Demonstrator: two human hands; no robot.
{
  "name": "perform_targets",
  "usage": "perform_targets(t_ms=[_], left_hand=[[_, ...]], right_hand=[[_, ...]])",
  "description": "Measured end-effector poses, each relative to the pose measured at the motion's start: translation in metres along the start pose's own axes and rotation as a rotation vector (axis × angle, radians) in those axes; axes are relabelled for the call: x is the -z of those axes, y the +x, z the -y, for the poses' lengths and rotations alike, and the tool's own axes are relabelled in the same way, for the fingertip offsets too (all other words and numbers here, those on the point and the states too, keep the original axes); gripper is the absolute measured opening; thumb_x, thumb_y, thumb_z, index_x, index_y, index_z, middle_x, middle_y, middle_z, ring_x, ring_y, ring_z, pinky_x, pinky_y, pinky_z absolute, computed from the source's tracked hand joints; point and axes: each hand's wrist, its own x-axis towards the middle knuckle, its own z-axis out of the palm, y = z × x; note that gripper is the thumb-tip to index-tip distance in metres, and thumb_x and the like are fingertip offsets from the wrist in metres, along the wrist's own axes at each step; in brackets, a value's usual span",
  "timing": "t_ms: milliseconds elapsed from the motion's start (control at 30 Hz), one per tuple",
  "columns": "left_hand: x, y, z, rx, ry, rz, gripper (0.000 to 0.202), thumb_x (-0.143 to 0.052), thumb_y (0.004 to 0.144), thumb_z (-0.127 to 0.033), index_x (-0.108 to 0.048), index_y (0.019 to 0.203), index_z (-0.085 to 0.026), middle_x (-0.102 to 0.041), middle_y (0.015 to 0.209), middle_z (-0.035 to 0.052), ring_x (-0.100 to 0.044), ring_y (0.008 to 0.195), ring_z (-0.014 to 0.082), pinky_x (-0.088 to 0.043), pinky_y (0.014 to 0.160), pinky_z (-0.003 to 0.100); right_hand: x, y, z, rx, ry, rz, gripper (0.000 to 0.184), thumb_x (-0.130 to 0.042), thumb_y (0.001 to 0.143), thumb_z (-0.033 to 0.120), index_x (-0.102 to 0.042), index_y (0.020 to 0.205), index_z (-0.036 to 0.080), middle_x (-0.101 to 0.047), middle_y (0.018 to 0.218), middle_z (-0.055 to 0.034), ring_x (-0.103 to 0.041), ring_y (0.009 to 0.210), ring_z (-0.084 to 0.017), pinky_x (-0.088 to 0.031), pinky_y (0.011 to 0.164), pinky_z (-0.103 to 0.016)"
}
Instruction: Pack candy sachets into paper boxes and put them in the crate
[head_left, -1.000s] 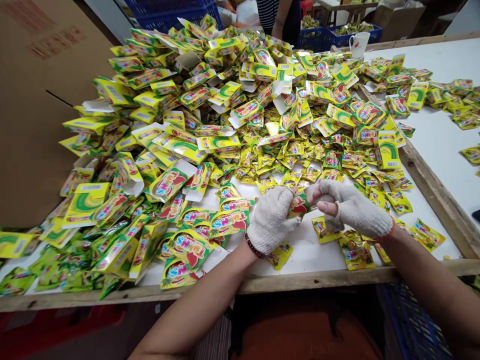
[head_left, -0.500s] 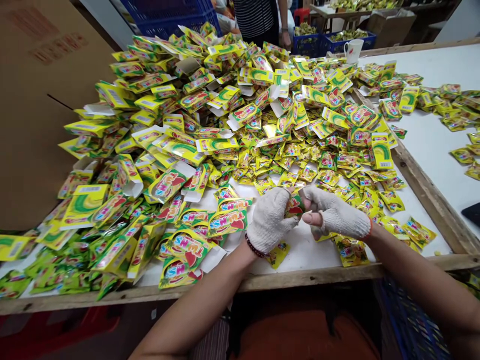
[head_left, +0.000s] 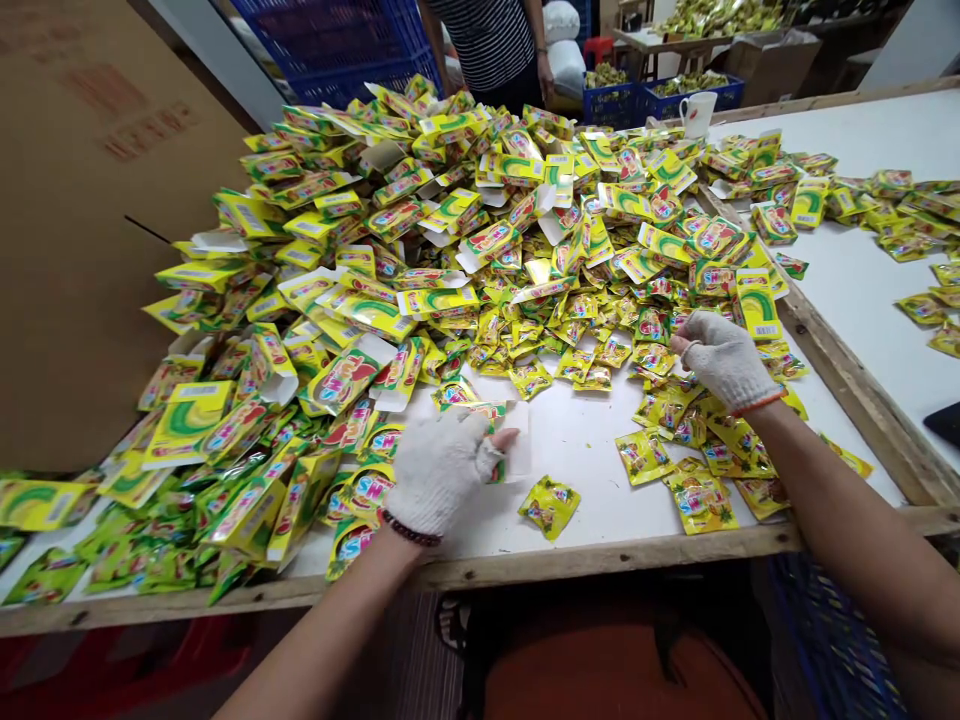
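My left hand (head_left: pixel 439 472), in a white fingerless glove, is closed on a small yellow-green carton (head_left: pixel 504 452) whose white flap stands open; it holds it low over the white table (head_left: pixel 585 440), beside the big heap of cartons (head_left: pixel 360 300). My right hand (head_left: pixel 724 360), gloved the same way, is out to the right on the spread of small yellow sachets (head_left: pixel 660 350), fingers pinched on one of them. Loose sachets (head_left: pixel 645 455) lie under my right forearm. One sachet (head_left: pixel 550 503) lies alone near the table's front edge.
A wooden rail (head_left: pixel 600 555) borders the table in front, and another (head_left: pixel 847 370) separates it from a second white table (head_left: pixel 862 280) with more sachets. A person in a striped top (head_left: pixel 487 40) stands at the far side. Beyond are a mug (head_left: pixel 697 110), blue crates (head_left: pixel 337 40) and, at left, cardboard (head_left: pixel 75 200).
My hands were together on one carton at the centre. They have parted: the left dropped down-left with the carton, and the right reached up-right into the sachets.
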Motion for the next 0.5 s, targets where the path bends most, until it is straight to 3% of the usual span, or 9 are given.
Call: perform_targets(t_ms=[133, 233, 333, 433, 500], left_hand=[[-0.01, -0.012, 0.03, 0.13, -0.06, -0.061, 0.029, -0.056, 0.091, -0.047, -0.056, 0.074, -0.024, -0.048, 0.069, 0.0043, -0.052, 0.073, 0.0246, -0.034, 0.066, 0.035], [-0.008, -0.009, 0.03, 0.121, -0.069, -0.142, 0.019, -0.063, 0.087, -0.044, -0.059, 0.085, -0.025, -0.056, 0.085, 0.0075, -0.057, 0.092, 0.0313, -0.042, 0.08, 0.044], [-0.005, 0.003, 0.007, 0.02, -0.037, -0.18, 0.027, -0.062, 0.087, -0.044, -0.061, 0.103, -0.023, -0.06, 0.113, 0.0131, -0.057, 0.106, 0.0374, -0.045, 0.089, 0.053], [-0.005, 0.022, -0.032, -0.072, -0.222, -0.19, 0.025, -0.06, 0.09, -0.038, -0.06, 0.107, -0.019, -0.061, 0.118, 0.0137, -0.059, 0.108, 0.0319, -0.05, 0.089, 0.048], [-0.009, 0.039, -0.062, -0.113, -0.379, -0.167, 0.022, -0.061, 0.091, -0.033, -0.061, 0.107, -0.018, -0.063, 0.118, 0.0124, -0.06, 0.109, 0.0282, -0.051, 0.092, 0.044]], right_hand=[[-0.013, 0.013, -0.002, -0.019, -0.544, 0.119, 0.033, -0.066, 0.077, 0.052, -0.063, 0.084, 0.02, -0.068, 0.085, -0.009, -0.061, 0.077, -0.024, -0.04, 0.062, -0.032], [-0.018, 0.016, 0.002, -0.056, -0.646, 0.207, 0.038, -0.067, 0.075, 0.056, -0.062, 0.089, 0.021, -0.067, 0.089, -0.0097, -0.06, 0.079, -0.025, -0.037, 0.062, -0.032], [-0.012, 0.015, -0.001, -0.056, -0.552, 0.315, 0.028, -0.068, 0.075, 0.047, -0.057, 0.076, 0.022, -0.058, 0.069, -0.0015, -0.053, 0.065, -0.018, -0.033, 0.057, -0.029], [0.0, 0.016, -0.006, 0.034, -0.43, 0.319, 0.03, -0.066, 0.075, 0.041, -0.046, 0.065, 0.022, -0.046, 0.061, 0.0027, -0.045, 0.06, -0.014, -0.031, 0.054, -0.027], [0.004, 0.021, -0.007, 0.164, -0.405, 0.24, 0.029, -0.065, 0.075, 0.037, -0.043, 0.063, 0.021, -0.048, 0.068, 0.0013, -0.046, 0.065, -0.014, -0.034, 0.057, -0.027]])
